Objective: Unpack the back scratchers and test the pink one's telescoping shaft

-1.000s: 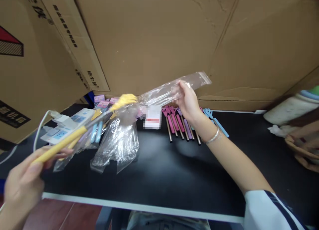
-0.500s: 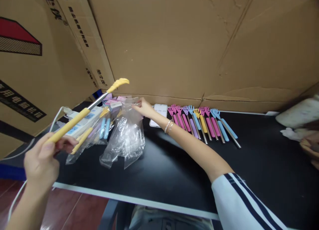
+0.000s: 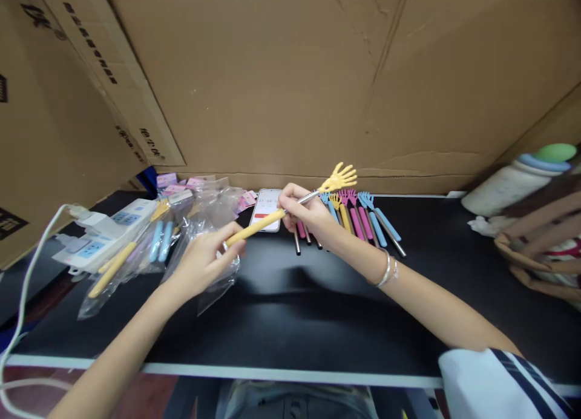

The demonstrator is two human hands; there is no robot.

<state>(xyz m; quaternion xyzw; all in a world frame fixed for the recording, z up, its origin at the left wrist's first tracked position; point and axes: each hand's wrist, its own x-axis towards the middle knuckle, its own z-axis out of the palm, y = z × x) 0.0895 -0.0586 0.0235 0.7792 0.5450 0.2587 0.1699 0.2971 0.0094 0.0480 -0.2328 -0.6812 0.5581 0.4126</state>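
Note:
A yellow back scratcher [image 3: 256, 226] with a hand-shaped head and a metal shaft is held slantwise above the black table. My left hand [image 3: 206, 252] is closed round the lower end of its yellow handle. Closer to the head, my right hand [image 3: 302, 210] grips it where handle and metal shaft meet. Behind my right arm lies a row of back scratchers [image 3: 356, 220] in pink, blue, yellow and purple, partly hidden by that hand. Clear plastic bags [image 3: 195, 222] lie beyond my left hand, and a bag on the left holds yellow and blue back scratchers [image 3: 161, 240].
A phone [image 3: 267, 204] lies at the back of the table. A white power strip [image 3: 102, 237] with a cable stands at the left. On the right are a white bottle [image 3: 508, 186] and a brown bag [image 3: 531, 237]. Cardboard walls [image 3: 272, 86] close off the back.
My right hand has let go of the plastic bag and taken hold of the yellow back scratcher. My left hand has moved right with it, and the view has shifted right.

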